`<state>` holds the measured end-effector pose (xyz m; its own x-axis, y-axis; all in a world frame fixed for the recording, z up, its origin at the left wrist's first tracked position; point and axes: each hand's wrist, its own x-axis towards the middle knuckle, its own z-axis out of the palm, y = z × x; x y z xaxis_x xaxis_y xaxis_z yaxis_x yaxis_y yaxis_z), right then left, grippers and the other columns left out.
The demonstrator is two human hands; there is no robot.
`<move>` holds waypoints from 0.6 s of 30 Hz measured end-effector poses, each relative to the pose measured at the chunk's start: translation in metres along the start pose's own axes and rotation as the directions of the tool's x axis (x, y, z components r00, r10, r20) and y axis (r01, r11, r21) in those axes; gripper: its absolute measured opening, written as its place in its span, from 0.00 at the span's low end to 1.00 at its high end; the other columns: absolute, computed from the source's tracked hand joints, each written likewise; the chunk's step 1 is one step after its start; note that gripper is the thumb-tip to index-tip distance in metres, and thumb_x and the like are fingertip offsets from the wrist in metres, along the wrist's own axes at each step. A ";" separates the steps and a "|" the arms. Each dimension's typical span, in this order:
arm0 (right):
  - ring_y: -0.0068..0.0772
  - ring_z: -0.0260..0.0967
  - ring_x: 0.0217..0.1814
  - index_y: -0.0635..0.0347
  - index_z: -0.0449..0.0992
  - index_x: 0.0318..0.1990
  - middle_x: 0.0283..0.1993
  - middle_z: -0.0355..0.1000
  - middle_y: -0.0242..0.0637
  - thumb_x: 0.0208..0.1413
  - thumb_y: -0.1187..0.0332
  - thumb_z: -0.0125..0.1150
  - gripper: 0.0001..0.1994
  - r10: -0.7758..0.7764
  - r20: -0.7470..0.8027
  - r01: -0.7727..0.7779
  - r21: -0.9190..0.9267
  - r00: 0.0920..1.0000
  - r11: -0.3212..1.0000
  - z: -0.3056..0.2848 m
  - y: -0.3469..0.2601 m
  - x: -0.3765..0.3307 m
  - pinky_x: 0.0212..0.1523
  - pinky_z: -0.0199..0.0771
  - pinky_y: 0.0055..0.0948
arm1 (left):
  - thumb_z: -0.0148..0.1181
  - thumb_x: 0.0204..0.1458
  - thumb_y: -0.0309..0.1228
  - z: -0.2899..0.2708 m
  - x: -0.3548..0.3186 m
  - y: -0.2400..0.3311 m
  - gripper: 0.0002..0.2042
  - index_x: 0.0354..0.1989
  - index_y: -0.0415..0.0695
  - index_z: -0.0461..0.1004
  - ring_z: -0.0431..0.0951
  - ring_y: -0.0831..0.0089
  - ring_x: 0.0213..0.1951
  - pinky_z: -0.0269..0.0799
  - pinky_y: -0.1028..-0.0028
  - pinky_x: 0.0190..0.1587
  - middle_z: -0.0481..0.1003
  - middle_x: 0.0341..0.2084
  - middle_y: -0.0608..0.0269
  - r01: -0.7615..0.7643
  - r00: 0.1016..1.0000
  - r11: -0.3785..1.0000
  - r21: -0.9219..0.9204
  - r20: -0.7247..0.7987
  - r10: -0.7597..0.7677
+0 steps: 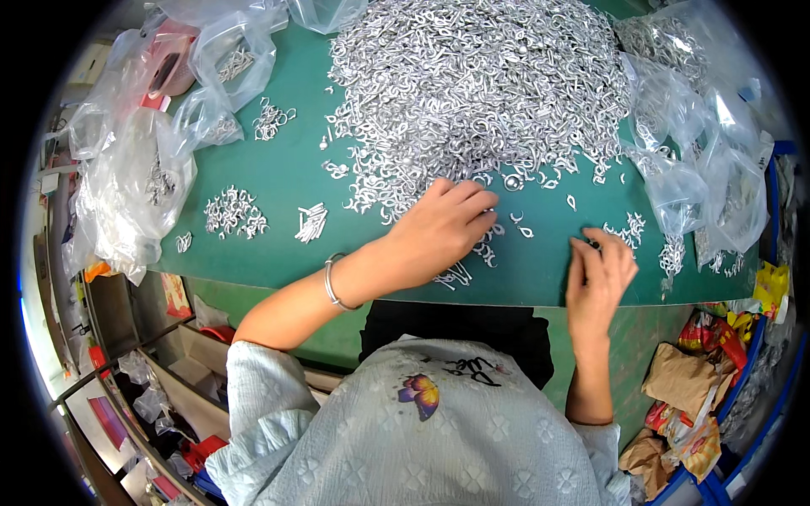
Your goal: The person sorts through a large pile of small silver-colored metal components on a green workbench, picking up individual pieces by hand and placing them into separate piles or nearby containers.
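A big heap of small silver metal pieces [481, 84], many hooked or ring-shaped, covers the far middle of the green table. At its near edge my left hand [447, 223] is closed, fingertips bent down among loose pieces; what they hold is hidden. Small hooked pieces [485, 253] and thin metal pins [456, 274] lie beside and below that hand. My right hand [601, 270] is over the table's near right, its fingers slightly bent and apart, with nothing visible in them. Just beyond it lies a small pile of silver pieces [629, 229]. Loose teardrop-shaped pieces [526, 232] lie between the hands.
Small sorted piles sit at the left: hooked pieces [234, 212], short bars [311, 222] and rings [272, 120]. Clear plastic bags [135, 185] of metal parts crowd the left edge, with more bags [683, 185] at the right. Brown paper bags [688, 379] stand below right.
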<state>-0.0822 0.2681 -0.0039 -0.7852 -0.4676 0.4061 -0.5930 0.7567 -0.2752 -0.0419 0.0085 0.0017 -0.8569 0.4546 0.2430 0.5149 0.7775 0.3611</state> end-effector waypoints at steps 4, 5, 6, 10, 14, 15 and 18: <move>0.43 0.68 0.52 0.61 0.79 0.40 0.45 0.73 0.37 0.48 0.80 0.64 0.10 0.007 0.023 -0.010 0.123 1.000 0.992 -0.004 -0.001 0.006 0.53 0.62 0.38 | 0.57 0.46 0.22 -0.004 -0.009 -0.002 0.16 0.45 0.38 0.76 0.72 0.62 0.48 0.62 0.67 0.45 0.72 0.45 0.58 0.080 0.993 0.996 0.023 -0.094 -0.078; 0.43 0.68 0.51 0.62 0.79 0.42 0.45 0.73 0.38 0.49 0.79 0.64 0.11 -0.019 0.055 0.008 0.193 0.998 0.981 -0.003 -0.010 0.010 0.53 0.62 0.38 | 0.58 0.46 0.22 -0.004 -0.010 0.000 0.15 0.45 0.38 0.76 0.72 0.62 0.47 0.62 0.67 0.44 0.72 0.44 0.58 0.103 0.987 0.994 0.024 -0.130 -0.099; 0.43 0.68 0.50 0.63 0.78 0.44 0.46 0.73 0.39 0.50 0.79 0.64 0.12 -0.062 0.060 0.044 0.270 0.996 0.962 0.000 -0.021 0.014 0.52 0.63 0.38 | 0.58 0.46 0.21 -0.003 -0.012 0.003 0.15 0.45 0.38 0.76 0.73 0.63 0.46 0.62 0.67 0.44 0.73 0.43 0.59 0.107 0.985 0.994 -0.025 -0.132 -0.110; 0.42 0.67 0.44 0.64 0.77 0.45 0.42 0.70 0.38 0.51 0.78 0.64 0.12 -0.056 0.125 0.024 0.245 0.991 0.969 0.015 -0.039 0.019 0.44 0.63 0.39 | 0.62 0.47 0.21 -0.001 -0.016 0.012 0.13 0.43 0.40 0.76 0.73 0.64 0.42 0.62 0.67 0.42 0.73 0.40 0.60 0.127 0.981 0.982 -0.141 -0.127 -0.145; 0.41 0.66 0.42 0.64 0.77 0.42 0.39 0.69 0.37 0.51 0.78 0.64 0.10 -0.088 0.141 0.049 0.264 0.986 0.963 0.022 -0.037 0.021 0.41 0.63 0.38 | 0.64 0.47 0.21 -0.002 -0.021 0.013 0.13 0.43 0.40 0.76 0.73 0.63 0.41 0.62 0.67 0.41 0.72 0.39 0.60 0.147 0.980 0.977 -0.154 -0.112 -0.165; 0.41 0.66 0.42 0.64 0.77 0.41 0.39 0.69 0.37 0.51 0.78 0.64 0.10 -0.098 0.130 0.062 0.250 0.987 0.966 0.023 -0.036 0.026 0.40 0.63 0.38 | 0.65 0.47 0.21 -0.003 -0.022 0.013 0.13 0.43 0.40 0.76 0.73 0.63 0.40 0.63 0.67 0.41 0.73 0.39 0.60 0.149 0.981 0.979 -0.140 -0.106 -0.164; 0.41 0.66 0.41 0.63 0.77 0.41 0.39 0.69 0.38 0.51 0.78 0.63 0.09 -0.093 0.012 0.088 0.229 0.996 0.970 0.031 -0.029 0.042 0.41 0.64 0.37 | 0.65 0.48 0.22 0.001 -0.024 0.016 0.12 0.42 0.40 0.76 0.73 0.62 0.39 0.64 0.66 0.40 0.73 0.39 0.59 0.151 0.976 0.968 -0.199 -0.125 -0.178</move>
<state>-0.1038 0.2118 -0.0060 -0.7288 -0.5412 0.4195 -0.6846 0.5883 -0.4303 -0.0132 0.0108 0.0009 -0.9249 0.2508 0.2857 0.3741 0.7349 0.5657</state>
